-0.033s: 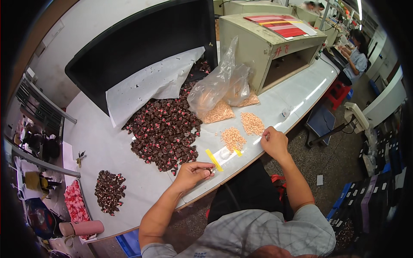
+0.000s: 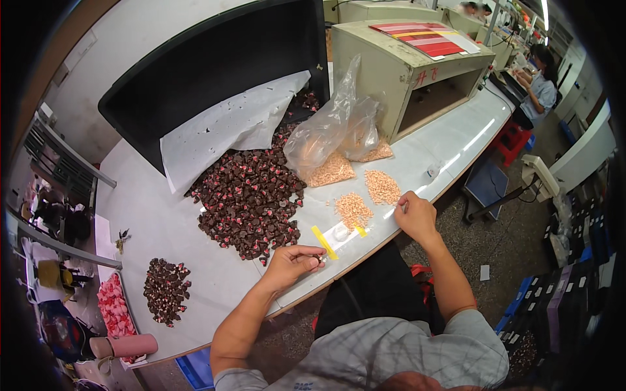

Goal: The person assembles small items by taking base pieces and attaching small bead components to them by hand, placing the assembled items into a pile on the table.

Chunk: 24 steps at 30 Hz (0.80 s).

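My left hand (image 2: 291,266) rests at the front edge of the table, thumb and fingers pinched on a small dark piece with a light end (image 2: 320,259). My right hand (image 2: 416,216) is closed near the table edge, beside the small beige pieces; whatever its fingertips hold, if anything, is hidden. Two loose heaps of beige pieces (image 2: 353,212) lie between the hands. Just right of the left hand, a yellow tape strip (image 2: 325,242) crosses a white patch (image 2: 345,242). Beyond that hand spreads a big heap of dark pieces with pink spots (image 2: 251,202).
A black bin (image 2: 215,65) lies tipped behind the heap, with a white sheet (image 2: 228,127) hanging out. Clear bags (image 2: 326,140) hold beige pieces beside a beige metal box (image 2: 365,72). A smaller dark heap (image 2: 166,292), pink pieces (image 2: 115,309) and a pink bottle (image 2: 127,345) are at left.
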Tool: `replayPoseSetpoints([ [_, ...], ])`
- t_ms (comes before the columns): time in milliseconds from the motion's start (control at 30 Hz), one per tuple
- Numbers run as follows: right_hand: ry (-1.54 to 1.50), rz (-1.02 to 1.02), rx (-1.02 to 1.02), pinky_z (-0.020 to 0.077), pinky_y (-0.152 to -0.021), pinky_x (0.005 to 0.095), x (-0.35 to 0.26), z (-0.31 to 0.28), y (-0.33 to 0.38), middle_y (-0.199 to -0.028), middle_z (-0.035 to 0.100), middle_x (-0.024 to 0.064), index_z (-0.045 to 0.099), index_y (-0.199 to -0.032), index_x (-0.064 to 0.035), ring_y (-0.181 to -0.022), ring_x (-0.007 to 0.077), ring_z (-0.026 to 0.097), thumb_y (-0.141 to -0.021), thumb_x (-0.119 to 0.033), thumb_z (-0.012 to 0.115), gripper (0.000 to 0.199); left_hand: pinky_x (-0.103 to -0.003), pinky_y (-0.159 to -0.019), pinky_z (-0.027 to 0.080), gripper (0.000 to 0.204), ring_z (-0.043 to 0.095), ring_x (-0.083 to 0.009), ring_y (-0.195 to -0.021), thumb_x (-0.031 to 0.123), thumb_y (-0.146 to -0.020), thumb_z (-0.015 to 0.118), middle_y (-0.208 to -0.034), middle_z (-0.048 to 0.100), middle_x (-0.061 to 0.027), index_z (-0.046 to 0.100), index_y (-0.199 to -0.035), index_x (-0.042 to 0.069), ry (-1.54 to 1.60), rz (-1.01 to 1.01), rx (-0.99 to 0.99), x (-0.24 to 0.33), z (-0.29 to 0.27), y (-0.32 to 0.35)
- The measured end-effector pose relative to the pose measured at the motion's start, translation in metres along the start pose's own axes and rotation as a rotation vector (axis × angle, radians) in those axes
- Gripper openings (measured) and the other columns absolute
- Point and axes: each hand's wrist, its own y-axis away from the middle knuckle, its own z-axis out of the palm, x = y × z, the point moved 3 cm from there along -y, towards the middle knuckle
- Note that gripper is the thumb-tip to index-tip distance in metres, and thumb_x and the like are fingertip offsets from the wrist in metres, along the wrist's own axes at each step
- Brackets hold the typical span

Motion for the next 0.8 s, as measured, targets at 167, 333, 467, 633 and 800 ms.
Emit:
replayPoseSetpoints([
  [167,0.023,0.01,0.011,0.0532,-0.065,0.0467,-0.007,-0.001,0.0,-0.067,0.068,0.0133,0.066,-0.085,-0.007,-0.068,0.0364,0.068,-0.081,-0.022,0.067,0.016,-0.029,-0.082,0.058,0.034,0.071,-0.0225,-0.096,0.006,-0.087,0.074,-0.117,0.068,-0.017,0.065,-0.116,-0.007,-0.01,-0.004,0.004,0.0,0.0,0.0],
  [333,0.039,0.017,0.023,0.0535,-0.064,0.0466,-0.005,0.001,-0.001,-0.067,0.068,0.0132,0.066,-0.083,-0.0069,-0.068,0.0367,0.068,-0.081,-0.022,0.068,0.015,-0.029,-0.082,0.058,0.033,0.071,-0.0223,-0.096,0.006,-0.087,0.074,-0.117,0.068,-0.017,0.065,-0.116,-0.007,0.006,-0.002,-0.002,0.001,0.001,0.0],
  [467,0.025,-0.009,0.056,0.0529,-0.062,0.0452,-0.005,0.005,0.001,-0.065,0.067,0.0121,0.066,-0.081,-0.0072,-0.065,0.0343,0.068,-0.08,-0.02,0.068,0.013,-0.029,-0.082,0.058,0.032,0.071,-0.0214,-0.096,0.006,-0.088,0.073,-0.116,0.068,-0.0165,0.065,-0.116,-0.007,-0.01,-0.005,-0.006,0.001,0.0,0.002],
  [633,-0.304,-0.214,0.059,0.0443,-0.048,0.033,-0.026,-0.002,0.019,-0.051,0.051,0.0036,0.063,-0.078,-0.0063,-0.046,0.0199,0.056,-0.076,-0.008,0.07,0.008,-0.029,-0.082,0.057,0.032,0.07,-0.0213,-0.099,0.004,-0.091,0.068,-0.12,0.066,-0.0168,0.061,-0.12,-0.005,-0.001,-0.025,-0.092,0.0,0.003,0.001],
  [800,-0.622,-0.694,-0.232,0.0399,-0.045,0.0289,-0.1,-0.005,0.052,-0.051,0.049,0.0018,0.062,-0.076,-0.0061,-0.043,0.0148,0.05,-0.072,-0.001,0.072,0.012,-0.029,-0.081,0.057,0.028,0.07,-0.0219,-0.099,0.01,-0.092,0.069,-0.118,0.067,-0.0157,0.064,-0.116,-0.003,-0.003,-0.103,-0.22,-0.003,0.003,0.003],
])
